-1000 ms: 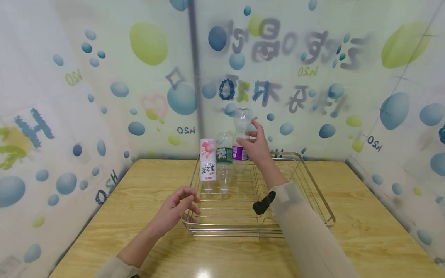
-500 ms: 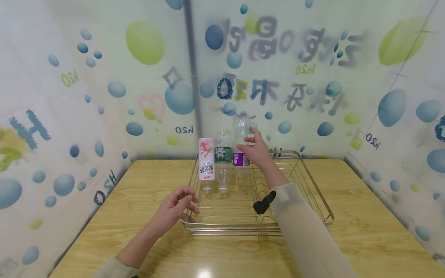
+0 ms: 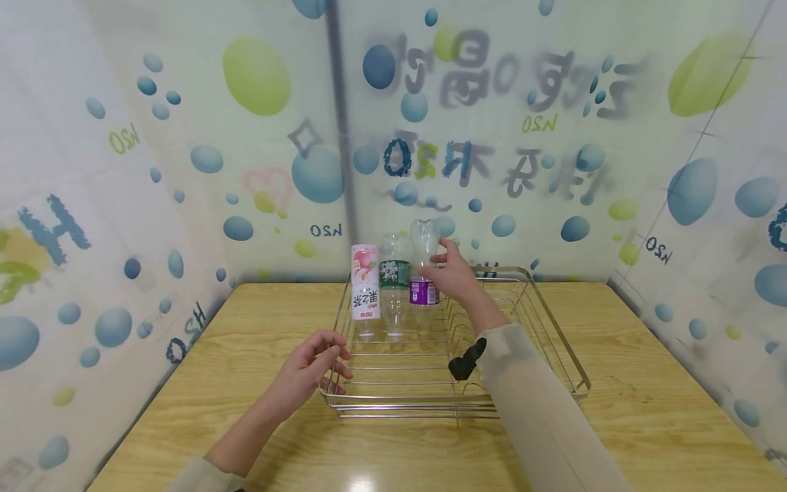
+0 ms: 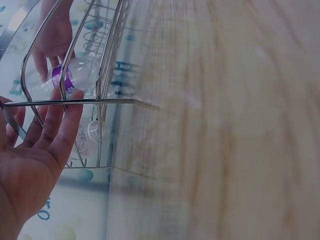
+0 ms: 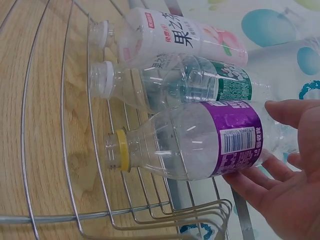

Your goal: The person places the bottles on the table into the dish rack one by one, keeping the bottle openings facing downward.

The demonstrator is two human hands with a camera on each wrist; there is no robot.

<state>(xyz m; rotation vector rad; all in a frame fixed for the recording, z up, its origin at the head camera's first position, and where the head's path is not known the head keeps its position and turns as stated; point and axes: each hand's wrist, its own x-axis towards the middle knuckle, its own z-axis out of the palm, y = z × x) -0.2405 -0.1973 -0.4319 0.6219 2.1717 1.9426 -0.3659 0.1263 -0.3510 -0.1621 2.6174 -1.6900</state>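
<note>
My right hand (image 3: 458, 277) holds a clear plastic bottle with a purple label (image 5: 239, 137), thumb on one side and fingers on the other. The bottle stands upside down in the wire dish rack (image 3: 399, 396), its yellow-ringed neck among the bottom wires. Beside it, also neck down, are a green-labelled clear bottle (image 3: 395, 273) and a white-and-pink tea bottle (image 3: 365, 283). At the rack's front left corner my left hand (image 3: 310, 365) touches the wires with spread, fairly straight fingers (image 4: 67, 130); part of its thumb side is cut off in the left wrist view.
The rack stands on a wooden table (image 3: 652, 396). Bent wire dividers (image 3: 461, 321) run along its inside, right of the bottles. Behind the table hangs a patterned curtain (image 3: 522, 246), and similar sheets close off both sides.
My right hand has lowered the purple-labelled bottle into the rack, next to the green-labelled one. The left hand stays at the rack's corner.
</note>
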